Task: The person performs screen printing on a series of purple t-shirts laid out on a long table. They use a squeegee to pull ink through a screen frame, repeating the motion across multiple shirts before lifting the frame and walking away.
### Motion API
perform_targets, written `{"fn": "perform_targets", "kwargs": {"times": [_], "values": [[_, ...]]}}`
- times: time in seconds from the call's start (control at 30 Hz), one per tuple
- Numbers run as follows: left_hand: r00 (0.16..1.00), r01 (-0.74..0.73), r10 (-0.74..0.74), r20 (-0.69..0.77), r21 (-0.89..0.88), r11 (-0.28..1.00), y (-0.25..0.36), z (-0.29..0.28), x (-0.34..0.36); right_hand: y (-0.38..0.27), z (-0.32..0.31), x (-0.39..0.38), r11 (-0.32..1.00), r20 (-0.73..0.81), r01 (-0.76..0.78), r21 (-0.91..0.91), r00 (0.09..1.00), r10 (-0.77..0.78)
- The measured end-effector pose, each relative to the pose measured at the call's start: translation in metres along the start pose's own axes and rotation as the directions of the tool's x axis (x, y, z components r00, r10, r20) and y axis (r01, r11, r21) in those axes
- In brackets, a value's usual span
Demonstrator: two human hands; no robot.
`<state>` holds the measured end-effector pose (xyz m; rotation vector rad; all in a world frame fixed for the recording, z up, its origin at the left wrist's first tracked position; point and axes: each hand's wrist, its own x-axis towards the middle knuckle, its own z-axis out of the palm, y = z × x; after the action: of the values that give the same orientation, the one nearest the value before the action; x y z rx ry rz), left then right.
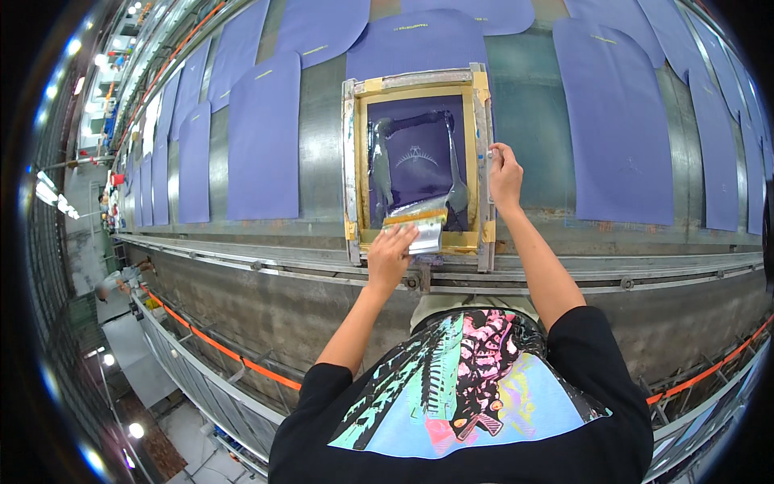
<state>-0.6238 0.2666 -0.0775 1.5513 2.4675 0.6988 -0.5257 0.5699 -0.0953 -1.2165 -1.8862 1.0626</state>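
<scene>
At the near edge of the printing screen frame (417,165), the left hand (390,256) closes over the squeegee (418,228), fingers wrapped on its handle, while the right hand (505,174) pinches the frame's right rail (steadying it). Best kept level, pressure even across the blade.

Purple fabric panels (264,137) are laid in rows along a long metal bench (532,105), from nine o'clock through twelve to three o'clock. A steel rail (645,278) is run along the bench's near edge, and an orange bar (218,345) is seen below at seven o'clock.
</scene>
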Motion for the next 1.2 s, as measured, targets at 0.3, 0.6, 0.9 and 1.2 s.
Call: {"fn": "perform_targets", "kwargs": {"times": [0.3,0.6,0.9,1.2], "values": [[0.999,0.038,-0.039,0.021,0.028,0.999,-0.024,-0.011,0.122,-0.006,-0.021,-0.007,0.999,-0.004,-0.036,-0.041,0.999,0.036],[0.969,-0.109,0.125,-0.214,0.082,0.991,-0.026,-0.013,0.183,-0.018,-0.029,-0.019,1.0,-0.023,-0.01,0.021,1.0,0.011],[0.998,-0.061,0.06,-0.01,-0.08,0.995,-0.014,-0.009,0.117,-0.006,-0.026,-0.007,0.999,-0.026,-0.045,-0.013,0.999,0.044],[0.998,0.056,-0.054,-0.036,0.064,0.996,-0.05,-0.03,0.204,-0.012,0.011,-0.023,0.997,0.001,-0.019,0.073,1.0,0.019]]}}
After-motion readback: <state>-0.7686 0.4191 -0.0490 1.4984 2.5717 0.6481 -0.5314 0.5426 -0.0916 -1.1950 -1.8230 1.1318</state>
